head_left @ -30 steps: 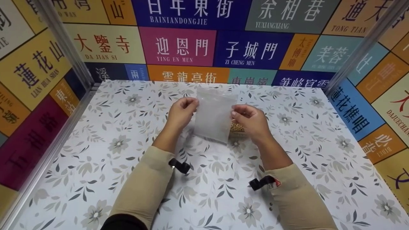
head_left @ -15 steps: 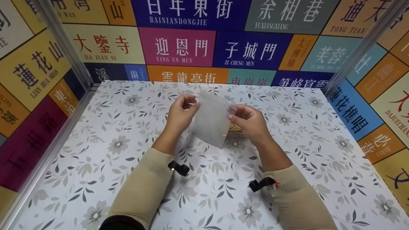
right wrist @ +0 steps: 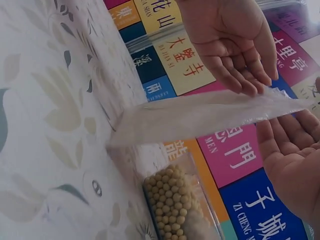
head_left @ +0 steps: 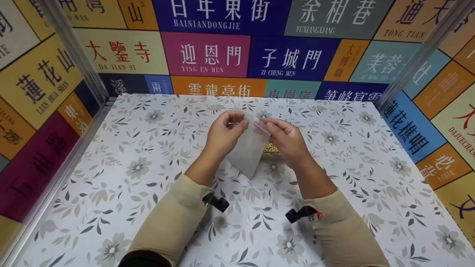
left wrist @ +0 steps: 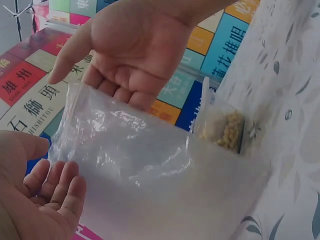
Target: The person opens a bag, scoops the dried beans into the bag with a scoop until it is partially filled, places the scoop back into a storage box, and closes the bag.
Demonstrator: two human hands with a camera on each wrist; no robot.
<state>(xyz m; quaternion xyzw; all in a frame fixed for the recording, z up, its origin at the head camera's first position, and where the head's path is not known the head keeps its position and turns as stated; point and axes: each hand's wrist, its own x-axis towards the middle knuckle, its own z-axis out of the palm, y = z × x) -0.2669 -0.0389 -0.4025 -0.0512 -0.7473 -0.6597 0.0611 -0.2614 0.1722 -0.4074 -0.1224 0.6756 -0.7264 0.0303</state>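
L hand (head_left: 226, 135) & R hand (head_left: 290, 140) are pinching clear bag (head_left: 246, 154) up top, prob. opening it; next move's prob. needing lips parted. Bean box (head_left: 273, 154) is sitting approx. 3 o'clock.

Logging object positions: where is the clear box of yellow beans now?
In the head view, the box shows right of centre on the table, between the plastic bag and the right hand, partly hidden.

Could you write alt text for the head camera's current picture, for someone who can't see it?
A person's left hand and right hand hold a translucent plastic bag over a floral tablecloth. Partly hidden beyond them is a container of yellowish beans; colourful panels with Chinese lettering rise behind.
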